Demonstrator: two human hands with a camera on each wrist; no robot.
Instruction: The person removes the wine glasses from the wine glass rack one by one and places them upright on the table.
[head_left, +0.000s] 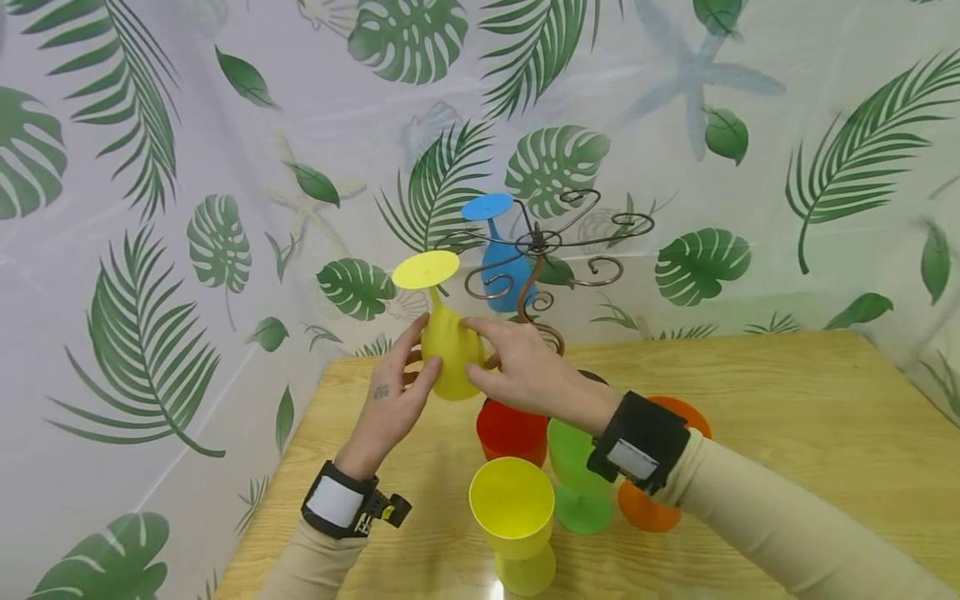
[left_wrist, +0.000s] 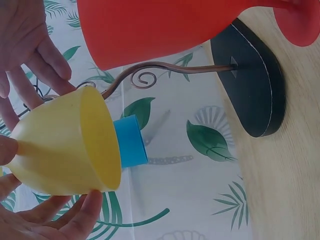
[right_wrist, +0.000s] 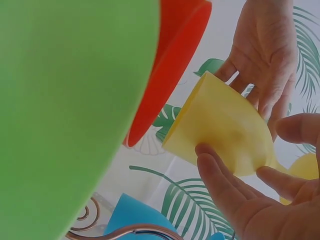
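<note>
An upside-down yellow goblet [head_left: 450, 350] is held between both hands above the table, its foot upward. My left hand [head_left: 392, 400] grips the bowl from the left, with thumb and fingers on its side. From the right, my right hand [head_left: 528, 367] holds the same bowl with its fingertips. Close behind is a curled metal rack [head_left: 538, 242]; whether the yellow stem touches it, I cannot tell. A blue goblet [head_left: 506, 271] hangs upside down on the rack. In the right wrist view, the yellow goblet's rim [right_wrist: 185, 110] faces left.
On the wooden table [head_left: 810, 433] stand a second yellow goblet [head_left: 513, 508], a red goblet [head_left: 517, 433], a green goblet [head_left: 581, 500] and an orange goblet [head_left: 651, 508], partly under the right forearm. The rack's black base [left_wrist: 255, 85] sits at the table's back edge. A leaf-patterned sheet [head_left: 225, 333] hangs behind.
</note>
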